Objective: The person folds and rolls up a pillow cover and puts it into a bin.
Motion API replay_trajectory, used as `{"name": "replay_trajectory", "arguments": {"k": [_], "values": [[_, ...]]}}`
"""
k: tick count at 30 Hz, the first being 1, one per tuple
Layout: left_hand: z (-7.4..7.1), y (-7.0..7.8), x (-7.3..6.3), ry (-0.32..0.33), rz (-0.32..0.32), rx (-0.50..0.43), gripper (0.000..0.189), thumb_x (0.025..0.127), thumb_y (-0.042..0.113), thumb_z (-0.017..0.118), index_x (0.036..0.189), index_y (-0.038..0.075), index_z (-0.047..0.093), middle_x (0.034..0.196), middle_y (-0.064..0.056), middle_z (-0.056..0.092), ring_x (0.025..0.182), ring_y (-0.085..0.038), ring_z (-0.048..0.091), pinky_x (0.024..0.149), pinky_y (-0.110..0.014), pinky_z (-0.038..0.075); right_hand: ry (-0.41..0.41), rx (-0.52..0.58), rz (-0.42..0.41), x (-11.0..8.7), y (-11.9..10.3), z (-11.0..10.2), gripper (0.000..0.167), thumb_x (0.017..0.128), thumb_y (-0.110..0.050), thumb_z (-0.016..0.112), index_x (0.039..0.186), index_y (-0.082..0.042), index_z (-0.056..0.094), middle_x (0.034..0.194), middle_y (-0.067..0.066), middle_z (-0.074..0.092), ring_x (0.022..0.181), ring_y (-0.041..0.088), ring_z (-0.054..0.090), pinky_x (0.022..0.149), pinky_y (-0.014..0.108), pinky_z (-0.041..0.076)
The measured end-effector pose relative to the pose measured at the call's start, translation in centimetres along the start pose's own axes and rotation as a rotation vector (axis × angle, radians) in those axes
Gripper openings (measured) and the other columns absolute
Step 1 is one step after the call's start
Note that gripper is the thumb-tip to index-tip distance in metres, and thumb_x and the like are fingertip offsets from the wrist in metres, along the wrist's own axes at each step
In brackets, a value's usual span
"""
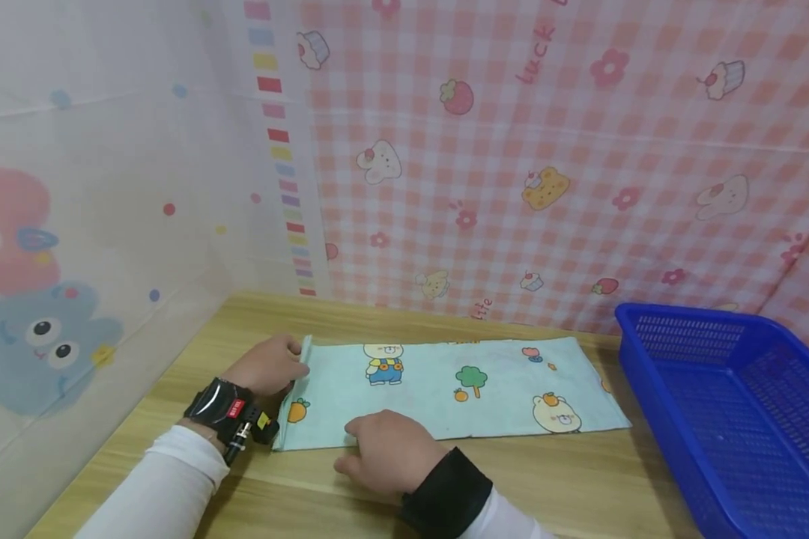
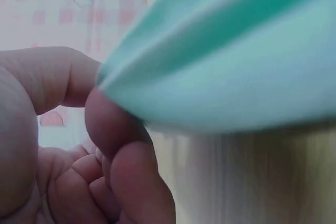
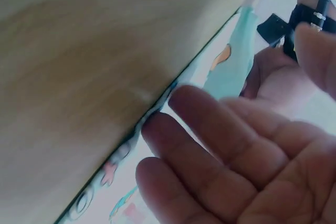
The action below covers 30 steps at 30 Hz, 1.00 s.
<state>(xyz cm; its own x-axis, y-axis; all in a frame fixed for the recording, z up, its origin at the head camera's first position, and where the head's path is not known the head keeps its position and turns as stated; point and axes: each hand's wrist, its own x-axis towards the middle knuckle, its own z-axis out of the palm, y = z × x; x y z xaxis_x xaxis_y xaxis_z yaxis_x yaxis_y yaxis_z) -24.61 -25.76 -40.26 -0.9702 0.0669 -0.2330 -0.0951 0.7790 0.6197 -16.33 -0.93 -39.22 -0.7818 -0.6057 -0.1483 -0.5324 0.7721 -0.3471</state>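
A mint-green cloth (image 1: 418, 400) printed with bears, oranges and a tree lies folded into a long strip on the table. At its left end my left hand (image 1: 270, 365) pinches the edge, which stands slightly raised in a narrow fold. The left wrist view shows the folded cloth (image 2: 220, 72) caught between thumb and finger. Over the near long edge of the strip is my right hand (image 1: 394, 453), fingers extended and holding nothing. In the right wrist view its straight fingers (image 3: 210, 145) lie across the cloth's edge.
To the right a blue plastic basket (image 1: 677, 442) with mesh walls stands close to the cloth's right end. Wooden tabletop (image 1: 566, 486) runs under everything. A pink checked curtain (image 1: 485, 247) hangs behind, and a pale printed curtain (image 1: 141, 247) borders the left side.
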Motion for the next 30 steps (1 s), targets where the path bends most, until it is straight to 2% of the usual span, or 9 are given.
{"name": "replay_trajectory", "arguments": {"k": [4, 9, 12, 15, 20, 21, 24, 27, 30], "values": [[0.4, 1.0, -0.4, 0.010, -0.006, -0.040, 0.050, 0.100, 0.024, 0.064, 0.139, -0.002, 0.047, 0.077, -0.009, 0.065, 0.062, -0.019, 0.054, 0.053, -0.029, 0.038, 0.015, 0.124, -0.014, 0.7, -0.8, -0.4, 0.054, 0.097, -0.046, 0.073, 0.141, -0.016, 0.065, 0.125, -0.002, 0.076, 0.116, 0.011, 0.070, 0.098, 0.032, 0.056], [0.6, 1.3, -0.6, 0.031, -0.002, -0.091, 0.054, 0.098, 0.021, 0.064, 0.141, -0.003, 0.043, 0.074, -0.007, 0.065, 0.062, -0.018, 0.058, 0.054, -0.028, 0.041, 0.017, 0.310, 0.040, 2.4, -2.3, -0.2, 0.062, 0.098, -0.047, 0.071, 0.146, -0.011, 0.059, 0.126, 0.002, 0.076, 0.118, 0.014, 0.069, 0.100, 0.033, 0.055], [0.6, 1.3, -0.6, 0.038, 0.013, -0.125, 0.056, 0.096, 0.019, 0.064, 0.142, -0.003, 0.041, 0.071, -0.006, 0.065, 0.059, -0.018, 0.060, 0.054, -0.027, 0.044, 0.037, 0.388, 0.096, 3.4, -2.9, 0.2, 0.064, 0.098, -0.048, 0.070, 0.144, -0.005, 0.059, 0.120, 0.004, 0.077, 0.113, 0.016, 0.070, 0.098, 0.034, 0.056], [0.6, 1.4, -0.6, 0.040, 0.034, -0.150, 0.056, 0.096, 0.018, 0.064, 0.142, -0.004, 0.040, 0.068, -0.006, 0.065, 0.057, -0.017, 0.060, 0.055, -0.028, 0.047, 0.065, 0.415, 0.130, 4.2, -3.3, 0.6, 0.062, 0.097, -0.047, 0.070, 0.138, -0.002, 0.063, 0.108, 0.003, 0.078, 0.103, 0.014, 0.070, 0.095, 0.033, 0.055], [0.7, 1.5, -0.7, 0.041, 0.046, -0.165, 0.055, 0.095, 0.015, 0.063, 0.140, -0.005, 0.041, 0.066, -0.005, 0.065, 0.056, -0.017, 0.060, 0.055, -0.029, 0.047, 0.082, 0.470, 0.148, 5.3, -3.5, 1.1, 0.048, 0.098, -0.038, 0.073, 0.125, 0.001, 0.070, 0.073, -0.001, 0.074, 0.075, 0.012, 0.065, 0.077, 0.026, 0.052], [0.7, 1.5, -0.7, 0.041, 0.045, -0.166, 0.055, 0.094, 0.015, 0.063, 0.140, -0.005, 0.041, 0.066, -0.005, 0.064, 0.056, -0.017, 0.060, 0.055, -0.028, 0.047, 0.079, 0.490, 0.151, 5.5, -3.5, 1.1, 0.041, 0.098, -0.035, 0.073, 0.118, 0.001, 0.073, 0.065, -0.002, 0.070, 0.067, 0.012, 0.062, 0.070, 0.025, 0.050], [0.8, 1.6, -0.7, 0.038, 0.051, -0.169, 0.056, 0.094, 0.014, 0.063, 0.141, -0.006, 0.040, 0.065, -0.004, 0.064, 0.055, -0.016, 0.059, 0.054, -0.027, 0.046, 0.087, 0.523, 0.152, 5.9, -3.4, 1.4, 0.028, 0.098, -0.029, 0.072, 0.090, -0.003, 0.077, 0.053, -0.003, 0.063, 0.052, 0.011, 0.053, 0.055, 0.023, 0.039], [0.9, 1.7, -0.7, 0.039, 0.046, -0.166, 0.058, 0.094, 0.014, 0.062, 0.144, -0.005, 0.038, 0.064, -0.004, 0.064, 0.055, -0.016, 0.058, 0.054, -0.027, 0.044, 0.102, 0.541, 0.145, 6.1, -3.4, 1.6, 0.035, 0.098, -0.027, 0.073, 0.068, -0.010, 0.070, 0.051, -0.004, 0.060, 0.047, 0.010, 0.047, 0.049, 0.023, 0.032], [0.9, 1.9, -0.7, 0.045, 0.049, -0.165, 0.063, 0.093, 0.013, 0.061, 0.148, -0.005, 0.035, 0.065, -0.004, 0.064, 0.055, -0.016, 0.058, 0.054, -0.028, 0.044, 0.114, 0.570, 0.135, 6.2, -3.4, 1.7, 0.036, 0.098, -0.025, 0.073, 0.065, -0.011, 0.068, 0.052, -0.001, 0.063, 0.046, 0.009, 0.048, 0.049, 0.022, 0.033]]}}
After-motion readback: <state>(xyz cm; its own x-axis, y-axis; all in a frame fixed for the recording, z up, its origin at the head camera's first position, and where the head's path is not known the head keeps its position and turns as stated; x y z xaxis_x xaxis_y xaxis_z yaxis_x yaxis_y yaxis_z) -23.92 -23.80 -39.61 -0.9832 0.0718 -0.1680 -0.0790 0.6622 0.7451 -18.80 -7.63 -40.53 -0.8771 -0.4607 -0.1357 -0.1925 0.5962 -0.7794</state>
